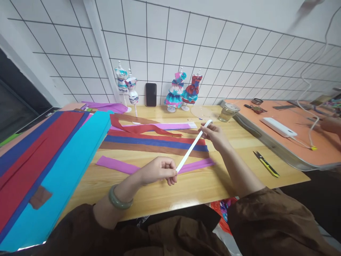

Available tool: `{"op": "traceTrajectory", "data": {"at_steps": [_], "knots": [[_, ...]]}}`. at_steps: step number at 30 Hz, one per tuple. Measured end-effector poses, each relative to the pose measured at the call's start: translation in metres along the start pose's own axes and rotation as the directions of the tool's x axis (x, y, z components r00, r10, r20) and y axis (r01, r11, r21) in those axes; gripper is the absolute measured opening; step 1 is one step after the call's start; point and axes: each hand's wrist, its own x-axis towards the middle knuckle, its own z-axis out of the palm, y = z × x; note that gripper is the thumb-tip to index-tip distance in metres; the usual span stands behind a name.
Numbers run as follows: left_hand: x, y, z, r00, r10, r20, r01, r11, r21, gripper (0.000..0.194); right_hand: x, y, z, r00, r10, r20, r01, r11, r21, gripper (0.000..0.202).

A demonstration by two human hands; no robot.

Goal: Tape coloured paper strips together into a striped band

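Stretched between my two hands is a narrow white strip, slanting up to the right above the table. My left hand pinches its lower end between thumb and curled fingers. At the upper end, the fingers of my right hand are closed on it, and a short tip sticks out past them. Below lies a purple strip, partly hidden by my left hand. Flat red, blue and brown strips lie just behind, with a twisted red strip across others.
Large turquoise and red sheets cover the left side. Yellow-black thread snips lie at right. Small dress forms, a phone and a glass stand at the back. Another person's hand is at the orange table.
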Motion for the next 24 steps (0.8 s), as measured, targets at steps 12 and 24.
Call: {"op": "traceTrajectory", "data": {"at_steps": [12, 24], "knots": [[0.020, -0.023, 0.032, 0.990, -0.117, 0.080, 0.139, 0.923, -0.358, 0.022, 0.005, 0.033, -0.041, 0.997, 0.069, 0.018, -0.035, 0.693, -0.720, 0.021], [0.075, -0.032, 0.090, 0.967, -0.199, 0.158, 0.252, 0.834, -0.492, 0.013, 0.020, 0.056, -0.078, 0.998, -0.016, -0.055, -0.044, 0.399, -0.916, 0.033]]}}
